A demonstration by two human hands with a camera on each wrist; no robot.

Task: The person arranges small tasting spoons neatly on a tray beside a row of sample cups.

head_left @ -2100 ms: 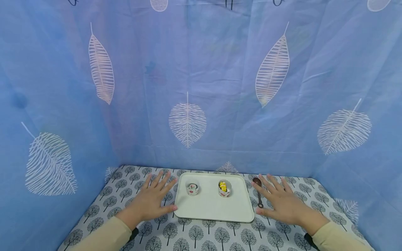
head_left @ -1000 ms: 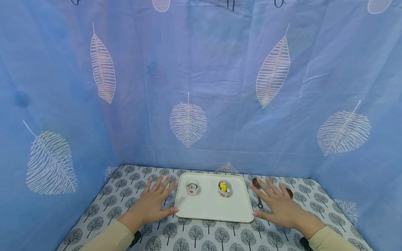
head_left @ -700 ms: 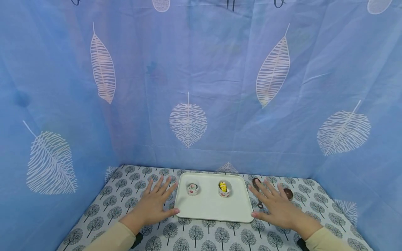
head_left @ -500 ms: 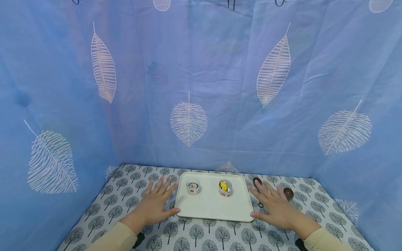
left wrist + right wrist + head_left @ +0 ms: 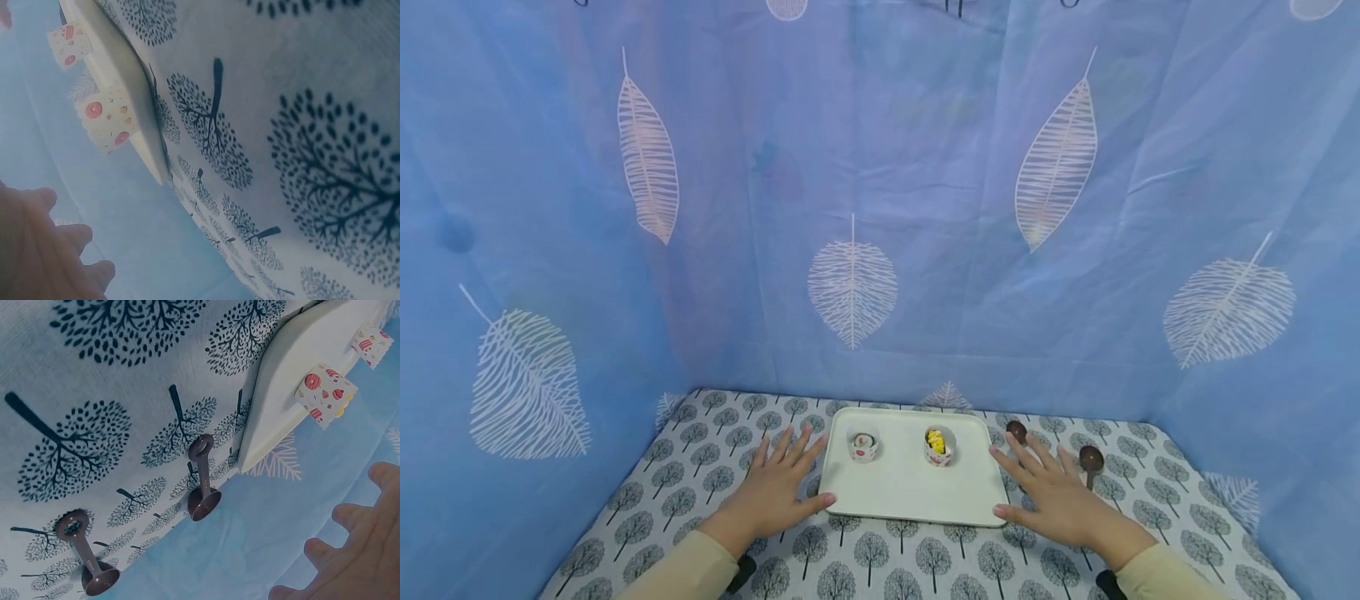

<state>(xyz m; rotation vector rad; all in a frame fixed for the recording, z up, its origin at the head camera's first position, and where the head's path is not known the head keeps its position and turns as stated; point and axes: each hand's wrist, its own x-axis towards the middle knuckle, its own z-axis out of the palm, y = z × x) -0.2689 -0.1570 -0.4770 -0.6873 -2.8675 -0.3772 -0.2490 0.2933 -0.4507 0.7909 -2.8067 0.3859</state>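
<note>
While near tray [image 5: 916, 493], hands [image 5: 769, 497] [image 5: 1057, 502] (seemingly) aloft.

The bench [image 5: 895, 542] wears a tree-print cloth [image 5: 677, 471]; on it lie a cream tray [image 5: 902, 492] and, toward the tray's three o'clock, two brown measuring spoons [image 5: 1091, 457].

behind: blue leaf-print backdrop [image 5: 925, 192] | below: white tree-print tablecloth [image 5: 898, 546]

Open room runs between the left cup [image 5: 863, 456] and right cup [image 5: 938, 459] and over the near half of the tray [image 5: 910, 493]; its raised rim [image 5: 917, 519] blocks a flat slide inward. Rightward, the inner spoon [image 5: 1017, 431] and outer spoon [image 5: 1091, 458] obstruct the surface [image 5: 898, 562] around the right fingers [image 5: 1009, 467]. The curtain [image 5: 925, 167] walls off the back and both sides.
</note>
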